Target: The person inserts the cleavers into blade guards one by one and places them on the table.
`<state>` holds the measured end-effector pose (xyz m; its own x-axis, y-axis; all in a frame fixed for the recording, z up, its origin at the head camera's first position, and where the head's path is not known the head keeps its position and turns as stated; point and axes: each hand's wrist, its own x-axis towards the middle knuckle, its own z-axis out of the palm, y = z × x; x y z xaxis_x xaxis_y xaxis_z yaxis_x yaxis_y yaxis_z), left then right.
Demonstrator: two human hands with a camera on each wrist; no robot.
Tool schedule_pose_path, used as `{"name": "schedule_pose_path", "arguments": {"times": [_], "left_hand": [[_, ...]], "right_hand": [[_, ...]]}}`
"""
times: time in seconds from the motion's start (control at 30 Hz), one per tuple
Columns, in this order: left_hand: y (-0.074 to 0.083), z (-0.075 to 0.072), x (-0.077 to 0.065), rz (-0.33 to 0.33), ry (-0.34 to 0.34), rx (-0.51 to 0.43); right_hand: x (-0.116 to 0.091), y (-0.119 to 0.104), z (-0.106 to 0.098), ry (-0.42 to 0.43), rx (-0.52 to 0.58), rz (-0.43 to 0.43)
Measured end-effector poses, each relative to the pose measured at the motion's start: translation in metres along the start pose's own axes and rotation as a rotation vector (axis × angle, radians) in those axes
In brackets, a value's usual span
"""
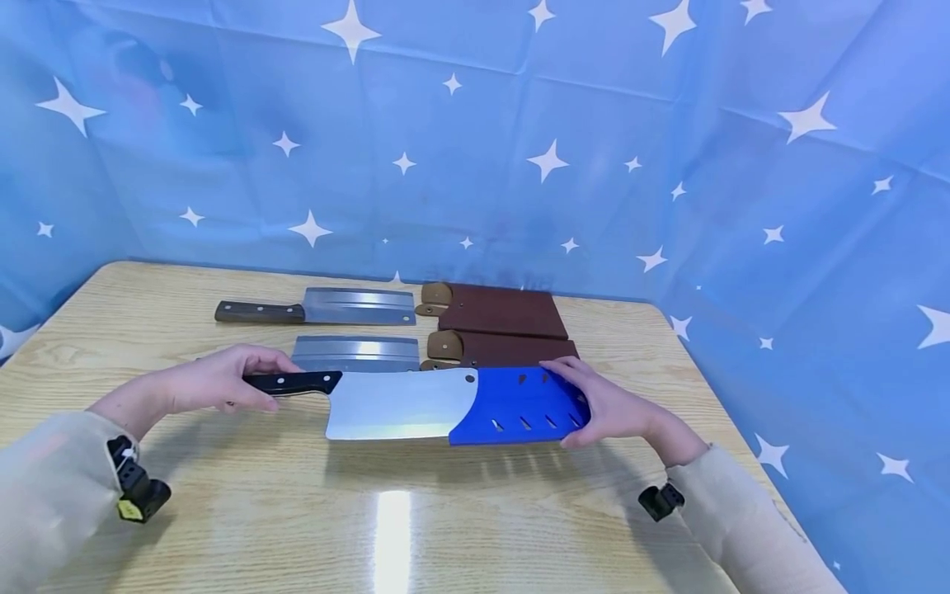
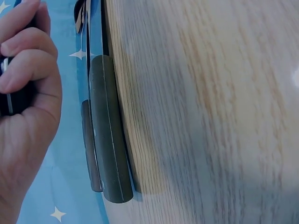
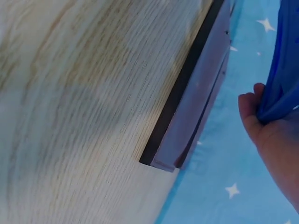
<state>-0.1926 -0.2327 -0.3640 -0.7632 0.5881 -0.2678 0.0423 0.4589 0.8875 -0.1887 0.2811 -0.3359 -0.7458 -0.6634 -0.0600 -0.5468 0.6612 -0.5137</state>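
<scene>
A broad cleaver [image 1: 397,404] with a black handle is held level above the table in the head view. My left hand [image 1: 215,381] grips its handle [image 2: 18,95]; the fingers curl round it in the left wrist view. The front part of the blade sits inside a blue slotted sheath [image 1: 512,417]. My right hand [image 1: 612,404] holds the sheath's far end, thumb below and fingers above. In the right wrist view the fingers wrap the edge of the blue sheath [image 3: 282,100]. The blade's tip is hidden within the sheath.
Behind the held cleaver lie a second cleaver [image 1: 356,353], its handle partly hidden, and a third cleaver [image 1: 359,307] farther back. Two brown sheaths with tan straps, a near one [image 1: 512,351] and a far one [image 1: 505,309], lie right of them. A blue star-patterned curtain [image 1: 475,190] hangs behind the table.
</scene>
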Motion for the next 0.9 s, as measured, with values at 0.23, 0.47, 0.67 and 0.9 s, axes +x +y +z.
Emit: {"name": "schedule_pose_path", "arguments": {"times": [0.23, 0.47, 0.67, 0.9], "left_hand": [[-0.002, -0.001, -0.001, 0.001, -0.011, -0.026], [0.003, 0.004, 0.004, 0.015, -0.01, 0.069], [0.005, 0.012, 0.011, 0.021, 0.039, 0.053], [0.01, 0.023, 0.019, 0.048, 0.052, 0.058]], "right_hand": [[0.002, 0.0, 0.003, -0.007, -0.004, 0.006], [0.006, -0.009, 0.011, -0.066, 0.007, -0.039], [0.006, -0.003, 0.016, -0.005, 0.005, -0.007], [0.019, -0.016, 0.021, 0.003, -0.029, 0.015]]}}
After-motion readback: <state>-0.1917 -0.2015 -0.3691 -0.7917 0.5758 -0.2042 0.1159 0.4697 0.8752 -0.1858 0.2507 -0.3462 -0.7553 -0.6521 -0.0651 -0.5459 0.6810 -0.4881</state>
